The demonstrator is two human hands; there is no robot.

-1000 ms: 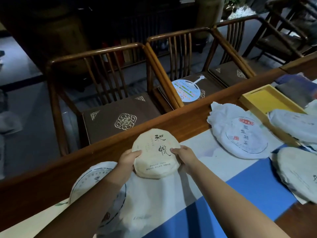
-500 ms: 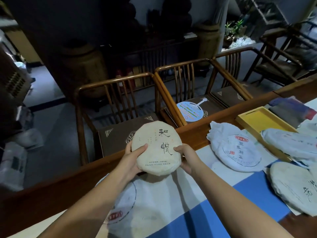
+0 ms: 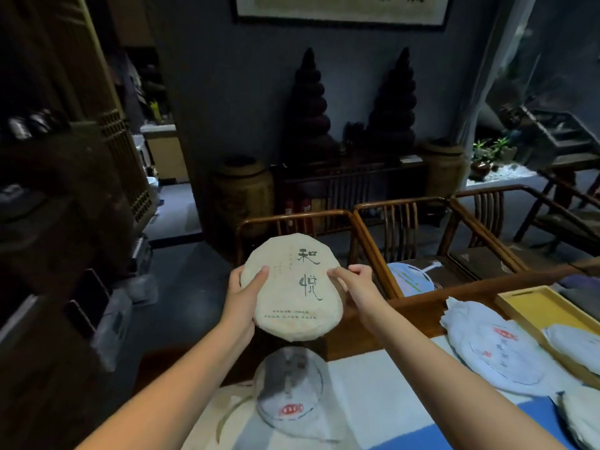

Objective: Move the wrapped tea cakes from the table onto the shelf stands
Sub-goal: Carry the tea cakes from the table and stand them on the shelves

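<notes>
A round tea cake in cream paper with dark brush characters is held upright in the air above the table's far edge. My left hand grips its left rim, thumb across the front. My right hand grips its right rim. Below it on the table lies another wrapped cake with a red stamp. More white-wrapped cakes lie at the right: one beside the tray, one in the tray, one at the frame's edge. No shelf stand is clearly visible.
A yellow wooden tray sits at the table's right. Wooden chairs line the far side of the table, one with a round fan on its seat. A dark cabinet stands at the left, jars and carved towers by the back wall.
Both hands have lifted the cream-wrapped cake up off the table and away from me. My view has tilted up from the tabletop toward the back wall.
</notes>
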